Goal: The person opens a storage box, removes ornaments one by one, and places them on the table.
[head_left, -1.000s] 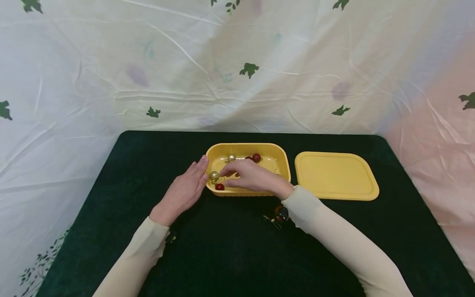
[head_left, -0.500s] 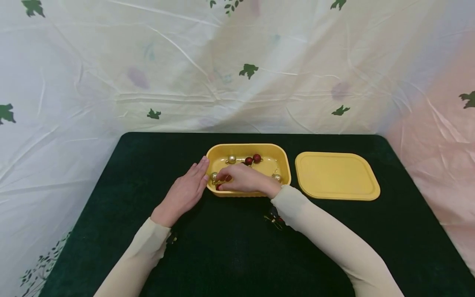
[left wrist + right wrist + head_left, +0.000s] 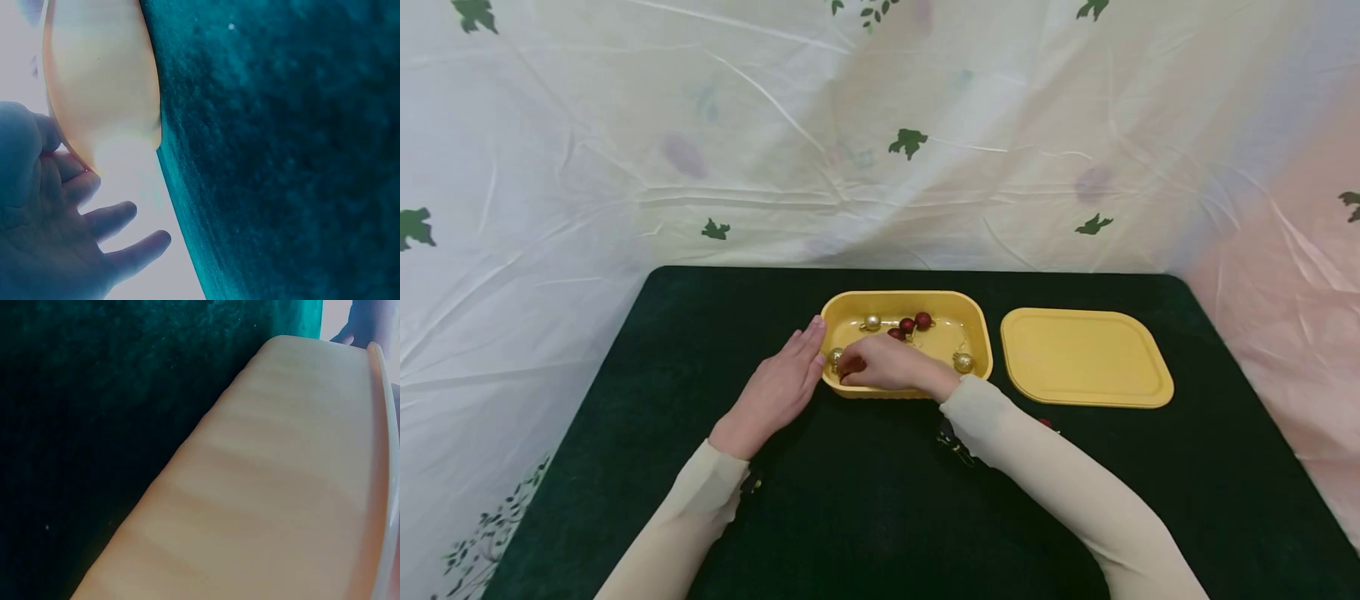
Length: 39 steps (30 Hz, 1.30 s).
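Observation:
In the head view, my right hand point(image 3: 883, 361) reaches into the yellow box point(image 3: 979, 321). Its fingers and thumb pinch a red bauble at the front left corner; the fingers now hide it. Beside the fingertips lies a gold bauble point(image 3: 836, 357). My left hand point(image 3: 781, 385) lies with extended fingers against the box's left end. The left wrist view shows that hand point(image 3: 56, 219) at the outer wall point(image 3: 103, 75), several fingers spread. The right wrist view holds mostly the box's long outer side point(image 3: 262, 469); the right hand's fingers are hidden there.
Red baubles point(image 3: 922, 321), a pale gold bauble point(image 3: 872, 322) and another gold bauble point(image 3: 963, 362) lie inside the box. A yellow lid point(image 3: 1087, 358) rests on the dark green cloth right of it. A small red thing point(image 3: 1047, 423) shows past the right sleeve.
My right hand has moved left and down in the box, and its fingers have closed over the red bauble at the front left. My left hand has stayed against the box end.

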Each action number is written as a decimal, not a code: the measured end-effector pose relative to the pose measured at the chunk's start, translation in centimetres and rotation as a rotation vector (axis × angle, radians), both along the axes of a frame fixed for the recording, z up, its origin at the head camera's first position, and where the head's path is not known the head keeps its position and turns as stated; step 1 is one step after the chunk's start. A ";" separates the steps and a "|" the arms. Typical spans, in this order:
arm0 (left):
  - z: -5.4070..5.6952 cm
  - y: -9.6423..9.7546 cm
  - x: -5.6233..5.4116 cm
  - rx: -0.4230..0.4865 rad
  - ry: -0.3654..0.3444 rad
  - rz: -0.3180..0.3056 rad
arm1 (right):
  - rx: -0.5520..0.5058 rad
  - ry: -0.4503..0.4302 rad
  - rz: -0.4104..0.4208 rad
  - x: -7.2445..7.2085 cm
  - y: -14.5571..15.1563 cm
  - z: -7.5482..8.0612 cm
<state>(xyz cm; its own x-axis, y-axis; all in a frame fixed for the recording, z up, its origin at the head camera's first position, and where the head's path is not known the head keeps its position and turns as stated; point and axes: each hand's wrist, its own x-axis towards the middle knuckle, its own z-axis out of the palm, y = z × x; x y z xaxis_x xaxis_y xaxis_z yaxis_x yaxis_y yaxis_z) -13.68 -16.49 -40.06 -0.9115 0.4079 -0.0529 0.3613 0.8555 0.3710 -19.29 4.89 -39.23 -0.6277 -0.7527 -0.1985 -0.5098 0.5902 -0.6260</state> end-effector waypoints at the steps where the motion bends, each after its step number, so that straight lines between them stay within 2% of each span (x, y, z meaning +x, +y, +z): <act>1: 0.0 0.0 0.0 0.000 0.002 0.000 | 0.004 0.001 0.000 0.0 -0.1 0.0; 9: -0.1 0.0 0.0 0.009 0.000 0.002 | 0.018 -0.030 -0.015 0.0 -0.3 0.1; 15: 0.0 0.1 0.0 0.013 -0.006 0.000 | -0.046 -0.048 -0.065 -0.1 0.7 0.3; 21: 0.1 0.1 0.0 0.016 -0.005 -0.003 | -0.123 -0.068 -0.127 0.1 2.0 1.6; 30: 0.1 0.0 0.0 0.013 -0.009 -0.006 | -0.202 -0.040 -0.204 1.0 4.6 3.3; 39: -0.1 -0.1 -0.1 0.007 0.001 -0.012 | -0.282 -0.071 -0.259 2.1 6.9 4.7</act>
<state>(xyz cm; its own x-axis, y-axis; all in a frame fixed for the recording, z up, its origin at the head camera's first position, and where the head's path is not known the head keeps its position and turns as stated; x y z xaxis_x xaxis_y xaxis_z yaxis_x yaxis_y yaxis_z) -13.74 -16.56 -40.19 -0.9068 0.4187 -0.0494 0.3714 0.8488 0.3762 -17.24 11.80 -34.57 -0.7963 -0.6023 -0.0561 -0.3160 0.4933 -0.8104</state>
